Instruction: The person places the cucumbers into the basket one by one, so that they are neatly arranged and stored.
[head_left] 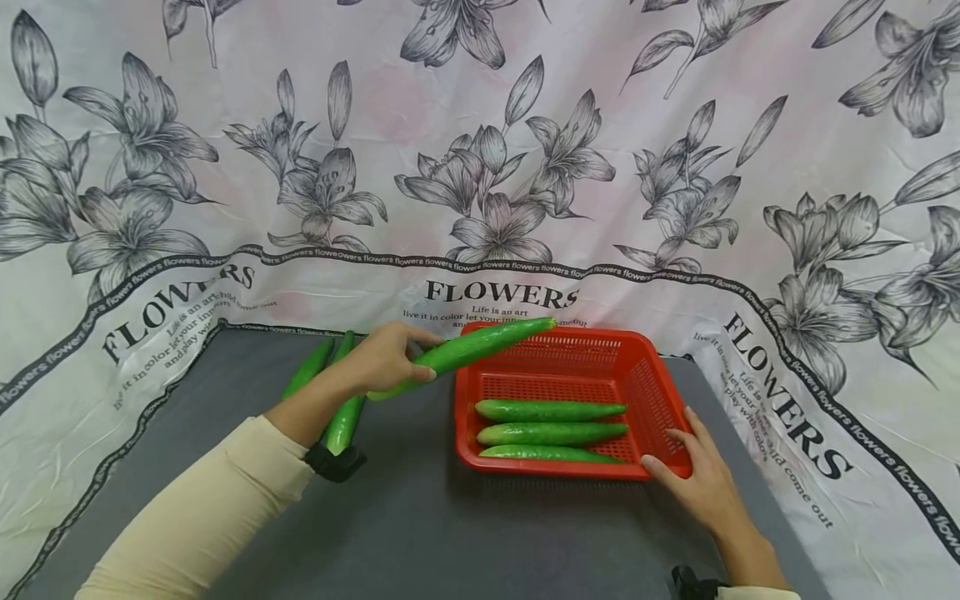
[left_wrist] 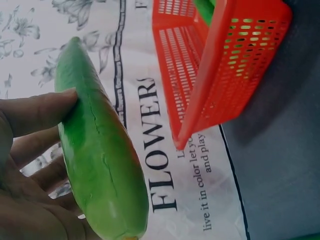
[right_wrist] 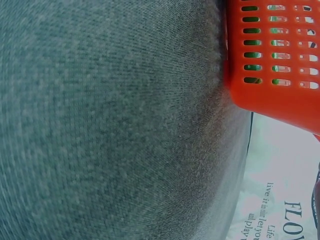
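My left hand holds a long green cucumber in the air, its far end over the back left of a red plastic basket. In the left wrist view the thumb lies across the cucumber, with the fingers behind it. Three cucumbers lie side by side near the basket's front wall. At the basket's front right corner, my right hand grips the rim, thumb towards the front and fingers over the right side. The right wrist view shows the slotted basket wall but hardly any of the hand.
Two more cucumbers lie on the grey tabletop to the left, partly covered by my left forearm. A white floral cloth with printed lettering hangs behind and along both sides of the table.
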